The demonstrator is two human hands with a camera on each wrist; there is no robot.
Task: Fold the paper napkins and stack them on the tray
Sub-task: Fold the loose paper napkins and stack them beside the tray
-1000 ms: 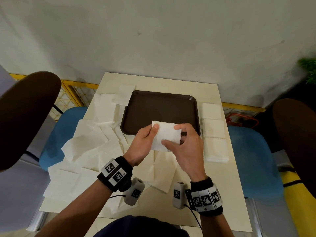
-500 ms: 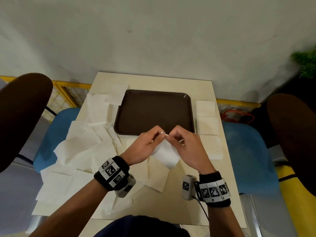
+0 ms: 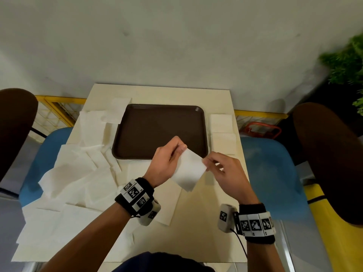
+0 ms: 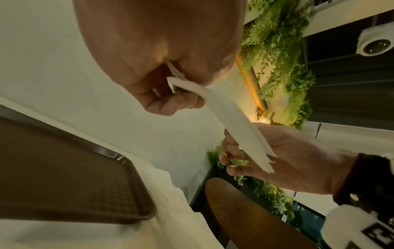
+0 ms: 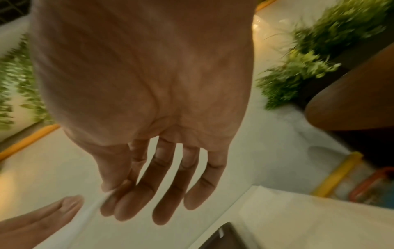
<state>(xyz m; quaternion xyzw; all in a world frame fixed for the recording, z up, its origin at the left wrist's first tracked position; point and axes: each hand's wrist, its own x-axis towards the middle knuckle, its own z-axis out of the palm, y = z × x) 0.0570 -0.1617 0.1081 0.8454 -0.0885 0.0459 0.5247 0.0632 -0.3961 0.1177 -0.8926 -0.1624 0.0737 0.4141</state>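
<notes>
Seemingly both hands [image 3: 188, 163] pinch thin folded napkin [image 3: 189, 171].

A café or canteen corner: small cream table [image 3: 196, 222], brown serving tray [image 3: 157, 124], blue chairs [image 3: 271, 173], hanging greenery [image 4: 277, 50].

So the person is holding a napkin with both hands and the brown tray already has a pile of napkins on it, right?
Not quite. Both hands, left and right, do hold the napkin, but the head view shows the brown tray with nothing on it. The folded piles sit on the table beside it.
</notes>
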